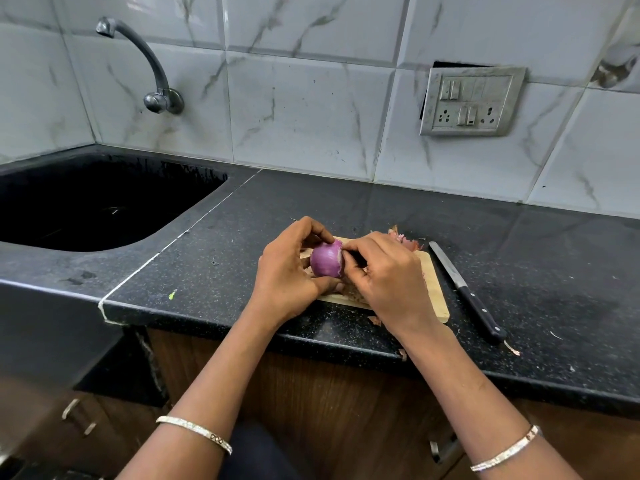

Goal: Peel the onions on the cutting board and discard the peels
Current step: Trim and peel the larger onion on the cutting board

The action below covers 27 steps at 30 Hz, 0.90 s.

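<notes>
A purple onion (pixel 325 259) with most of its dry skin off is held just above the wooden cutting board (pixel 434 285). My left hand (pixel 289 271) grips it from the left, fingers curled over its top and thumb underneath. My right hand (pixel 384 271) pinches at the onion's right end with its fingertips. Loose reddish peels (pixel 401 239) lie at the board's far edge. My hands hide most of the board.
A black-handled knife (pixel 465 291) lies on the black counter just right of the board. A dark sink (pixel 86 202) with a wall tap (pixel 152 64) is at the left. A switch and socket plate (pixel 471 100) is on the tiled wall. Small peel scraps (pixel 512 348) lie near the counter's front edge.
</notes>
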Each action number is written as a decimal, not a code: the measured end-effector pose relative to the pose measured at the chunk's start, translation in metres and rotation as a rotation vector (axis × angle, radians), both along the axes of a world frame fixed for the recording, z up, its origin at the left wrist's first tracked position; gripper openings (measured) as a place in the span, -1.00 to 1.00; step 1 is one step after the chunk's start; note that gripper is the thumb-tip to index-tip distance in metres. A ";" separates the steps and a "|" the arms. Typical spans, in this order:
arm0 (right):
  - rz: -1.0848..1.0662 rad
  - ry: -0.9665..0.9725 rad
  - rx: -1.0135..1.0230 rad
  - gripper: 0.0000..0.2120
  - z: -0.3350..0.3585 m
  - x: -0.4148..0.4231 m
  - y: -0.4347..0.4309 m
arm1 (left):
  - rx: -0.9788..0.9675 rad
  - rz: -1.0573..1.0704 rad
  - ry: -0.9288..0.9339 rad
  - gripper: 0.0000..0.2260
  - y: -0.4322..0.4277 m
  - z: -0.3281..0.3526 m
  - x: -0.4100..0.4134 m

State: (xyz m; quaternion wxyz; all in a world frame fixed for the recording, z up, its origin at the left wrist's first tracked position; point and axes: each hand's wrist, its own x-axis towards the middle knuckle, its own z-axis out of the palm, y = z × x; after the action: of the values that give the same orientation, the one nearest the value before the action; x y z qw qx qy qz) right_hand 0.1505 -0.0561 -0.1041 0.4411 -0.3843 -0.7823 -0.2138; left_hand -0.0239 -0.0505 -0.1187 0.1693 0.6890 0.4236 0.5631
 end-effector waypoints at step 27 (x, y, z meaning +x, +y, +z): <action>-0.118 0.306 -0.216 -0.95 -0.002 -0.001 0.004 | -0.062 -0.041 -0.008 -0.40 0.000 -0.001 -0.001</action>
State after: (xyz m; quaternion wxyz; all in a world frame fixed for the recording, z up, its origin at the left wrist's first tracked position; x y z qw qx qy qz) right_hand 0.1493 -0.0519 -0.1057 0.4976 -0.5026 -0.7008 -0.0931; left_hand -0.0251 -0.0507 -0.1196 0.2039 0.6898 0.4258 0.5488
